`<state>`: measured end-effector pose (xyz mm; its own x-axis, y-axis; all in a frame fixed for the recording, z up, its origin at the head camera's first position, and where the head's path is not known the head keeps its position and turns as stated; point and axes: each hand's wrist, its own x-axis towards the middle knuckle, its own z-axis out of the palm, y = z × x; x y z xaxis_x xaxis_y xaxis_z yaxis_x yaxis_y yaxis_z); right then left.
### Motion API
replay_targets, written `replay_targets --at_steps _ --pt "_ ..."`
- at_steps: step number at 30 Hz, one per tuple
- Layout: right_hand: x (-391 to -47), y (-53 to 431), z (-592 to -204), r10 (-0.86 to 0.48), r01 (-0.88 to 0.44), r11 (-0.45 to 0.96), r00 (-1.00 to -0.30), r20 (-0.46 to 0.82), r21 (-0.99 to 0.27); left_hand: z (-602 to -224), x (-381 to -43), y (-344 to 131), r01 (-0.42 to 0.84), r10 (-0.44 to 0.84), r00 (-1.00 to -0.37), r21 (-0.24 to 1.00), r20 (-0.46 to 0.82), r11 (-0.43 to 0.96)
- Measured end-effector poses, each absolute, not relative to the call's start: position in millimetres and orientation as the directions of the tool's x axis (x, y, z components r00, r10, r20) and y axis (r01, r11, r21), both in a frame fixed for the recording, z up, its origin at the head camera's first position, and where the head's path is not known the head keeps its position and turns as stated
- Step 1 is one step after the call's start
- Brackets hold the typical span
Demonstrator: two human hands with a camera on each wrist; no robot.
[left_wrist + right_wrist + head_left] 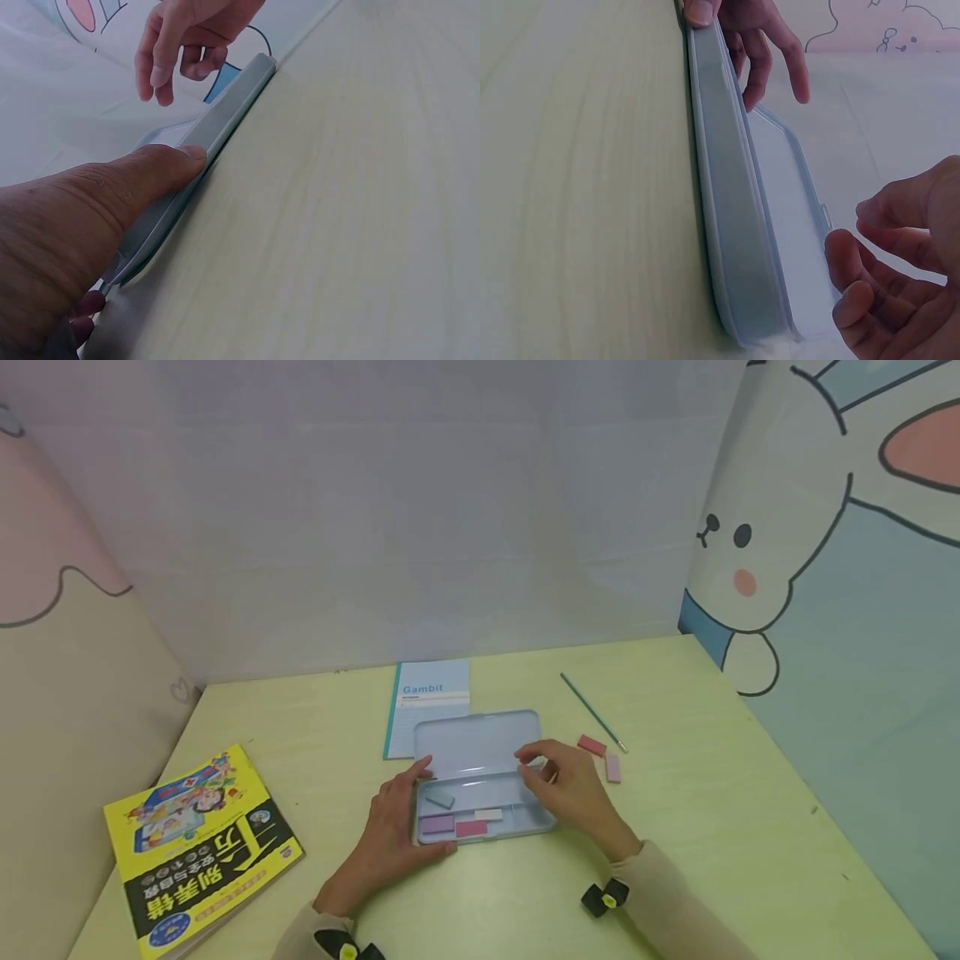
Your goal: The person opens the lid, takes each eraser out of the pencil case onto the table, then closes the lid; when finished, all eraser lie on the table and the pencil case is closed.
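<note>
An open light-blue pencil case (483, 789) lies on the table, its lid (480, 743) tipped back at the far side. Inside are a pale green eraser (440, 798), a purple eraser (437, 824), a pink eraser (471, 828) and a white eraser (488, 815). My left hand (393, 827) grips the case's left end, thumb at the front wall and fingers around the side. Over the right part of the case hovers my right hand (566, 781), fingers loosely bent; nothing shows between them in the right wrist view.
Right of the case lie a red-pink eraser (592, 745), a light pink eraser (613, 769) and a green pencil (592, 711). A "Gambit" notebook (431, 681) is partly behind the lid. At the left sits a thick yellow-and-black book (202, 847).
</note>
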<state>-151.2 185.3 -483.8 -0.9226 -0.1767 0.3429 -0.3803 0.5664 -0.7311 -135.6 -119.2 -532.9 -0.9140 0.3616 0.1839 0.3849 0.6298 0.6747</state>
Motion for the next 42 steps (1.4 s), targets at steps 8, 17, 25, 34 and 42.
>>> replay_targets --at_steps 8,17,25,34,42 --pt "-155.3 146.5 -484.9 -0.321 -0.394 0.532 -0.913 0.252 -0.75 -533.6 -134.8 -119.4 0.382 0.359 -0.916 0.666 0.18 0.64" --pt "-162.2 109.3 -491.0 -0.365 -0.387 0.538 -0.908 0.208 -0.749 -534.0 -136.1 -118.1 0.401 0.37 -0.907 0.676 0.199 0.618" --pt "-164.5 93.8 -494.5 -0.371 -0.377 0.594 -0.912 0.174 -0.711 -537.1 -137.2 -119.4 0.437 0.372 -0.895 0.658 0.247 0.613" --pt "-165.5 80.8 -494.3 -0.34 -0.339 0.699 -0.932 0.125 -0.63 -539.0 -136.5 -120.4 0.448 0.368 -0.891 0.652 0.266 0.612" --pt "-165.5 72.4 -492.9 -0.275 -0.247 0.774 -0.961 0.043 -0.582 -538.2 -136.2 -120.1 0.455 0.37 -0.887 0.651 0.274 0.607"
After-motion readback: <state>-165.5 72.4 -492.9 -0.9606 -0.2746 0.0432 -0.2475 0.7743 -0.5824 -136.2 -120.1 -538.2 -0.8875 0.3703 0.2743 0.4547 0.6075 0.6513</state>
